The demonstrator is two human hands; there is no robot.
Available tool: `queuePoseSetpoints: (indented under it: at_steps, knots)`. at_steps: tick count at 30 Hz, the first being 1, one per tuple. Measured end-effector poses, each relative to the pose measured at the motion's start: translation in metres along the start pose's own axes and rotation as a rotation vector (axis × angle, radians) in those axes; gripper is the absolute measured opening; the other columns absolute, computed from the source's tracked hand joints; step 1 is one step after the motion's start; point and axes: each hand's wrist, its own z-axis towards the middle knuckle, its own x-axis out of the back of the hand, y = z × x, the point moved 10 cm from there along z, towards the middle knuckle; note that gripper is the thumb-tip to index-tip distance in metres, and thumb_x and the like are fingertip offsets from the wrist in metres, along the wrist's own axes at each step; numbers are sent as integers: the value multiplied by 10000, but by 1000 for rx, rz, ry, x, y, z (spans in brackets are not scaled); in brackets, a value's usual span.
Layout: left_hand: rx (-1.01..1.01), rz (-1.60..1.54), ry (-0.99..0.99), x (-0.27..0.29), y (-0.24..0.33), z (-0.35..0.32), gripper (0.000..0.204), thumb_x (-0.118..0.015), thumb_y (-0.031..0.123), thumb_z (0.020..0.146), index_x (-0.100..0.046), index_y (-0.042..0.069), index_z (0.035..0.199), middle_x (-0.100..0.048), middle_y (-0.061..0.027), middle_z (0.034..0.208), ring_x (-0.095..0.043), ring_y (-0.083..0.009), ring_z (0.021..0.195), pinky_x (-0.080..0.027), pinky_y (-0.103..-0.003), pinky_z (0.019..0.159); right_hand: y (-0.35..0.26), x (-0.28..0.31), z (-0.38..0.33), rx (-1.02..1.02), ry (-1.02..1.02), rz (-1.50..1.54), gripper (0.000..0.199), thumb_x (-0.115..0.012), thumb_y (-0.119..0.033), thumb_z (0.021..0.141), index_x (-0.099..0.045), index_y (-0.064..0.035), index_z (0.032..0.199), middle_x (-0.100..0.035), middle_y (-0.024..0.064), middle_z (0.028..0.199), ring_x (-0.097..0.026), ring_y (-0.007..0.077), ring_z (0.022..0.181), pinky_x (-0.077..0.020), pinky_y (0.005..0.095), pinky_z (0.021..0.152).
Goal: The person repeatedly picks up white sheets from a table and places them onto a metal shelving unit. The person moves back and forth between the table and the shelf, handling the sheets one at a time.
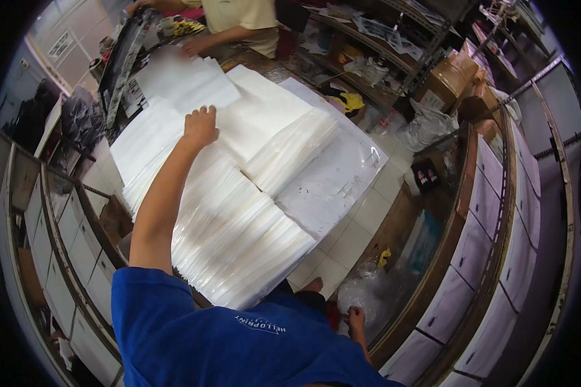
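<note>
Thick stacks of thin, glossy white sheets [232, 226], perhaps plastic bags, cover much of the table. My left arm reaches forward over them. The fingers of my left hand [201, 126] are closed at the near edge of a loose whitish sheet [187, 84] lying on top at the far side. Beside my body on the right hangs my right hand [355, 317], its fingers loosely bent and slightly apart, with nothing seen in them. It is away from the stacks, close to some crumpled clear plastic [361, 290].
Across the table stands another person in a yellow shirt [242, 16], one hand near the far sheets. A pale, marked board [336, 180] extends right of the stacks. White-fronted racks [471, 258] flank me on both sides. Cardboard boxes [448, 77] and cluttered shelves [368, 39] stand at the back right.
</note>
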Motion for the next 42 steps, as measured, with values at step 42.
queuePoseSetpoints:
  at_steps: [42]
  knots:
    - [-1267,-1102,-525,65,498,-393,667,-671,62,771,-384,13,1371,-584,-153,732,-613,-308,626,-498,-401,584,-269,83,-253,743,438,62,138,-565,15,771,-491,-20,883,-552,128,771,-570,234,693,-447,353,614]
